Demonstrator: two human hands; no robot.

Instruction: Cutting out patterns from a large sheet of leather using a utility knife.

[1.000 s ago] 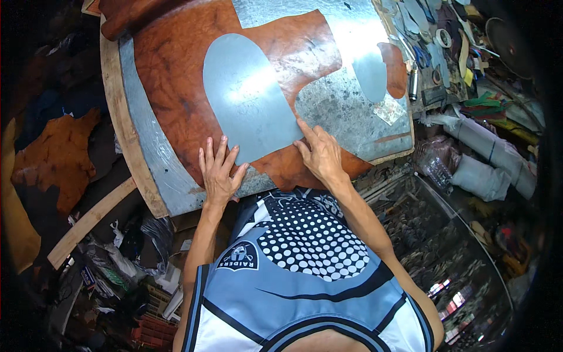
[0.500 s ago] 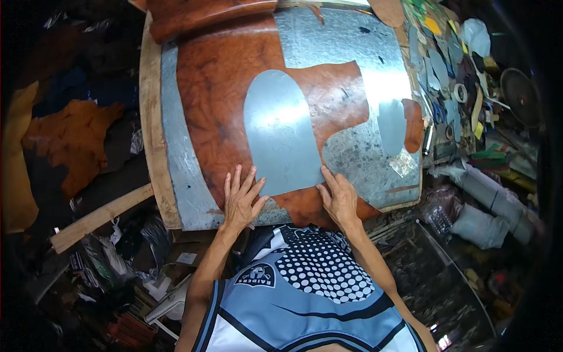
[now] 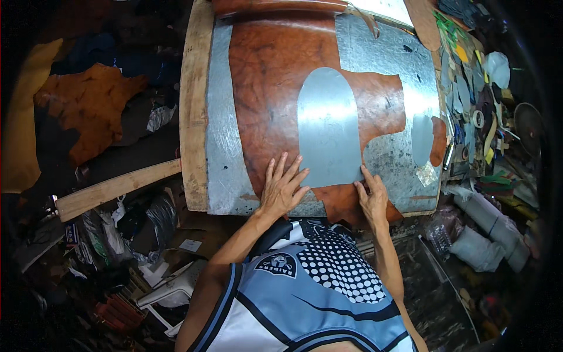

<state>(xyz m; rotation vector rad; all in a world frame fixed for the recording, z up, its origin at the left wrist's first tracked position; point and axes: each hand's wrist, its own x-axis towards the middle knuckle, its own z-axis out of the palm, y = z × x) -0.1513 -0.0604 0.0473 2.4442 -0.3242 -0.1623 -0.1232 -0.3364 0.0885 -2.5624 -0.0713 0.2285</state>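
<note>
A grey sheet template (image 3: 328, 135) with a rounded far end and a straight near edge lies flat on a brown, mottled piece of leather (image 3: 267, 88). My left hand (image 3: 282, 186) rests on the leather at the template's lower left, fingers spread, fingertips by its edge. At the lower right corner, my right hand (image 3: 373, 196) touches the template's edge with its outstretched index finger; its other fingers are partly bent. Neither hand grips anything. The leather has an irregular outline, with a curved cut-out on the right near side.
Under the leather is a metal-topped table (image 3: 226, 182) with a wooden strip (image 3: 195, 111) along its left side. A smaller grey template (image 3: 421, 141) and a leather scrap (image 3: 438, 141) lie at right. Rolled leather (image 3: 281, 7) crosses the far end. Tools and scraps crowd the right.
My view has swung left, so the table and hands appear farther right. Both hands stay beside the template's near corners. I see no clear shift of the template on the leather.
</note>
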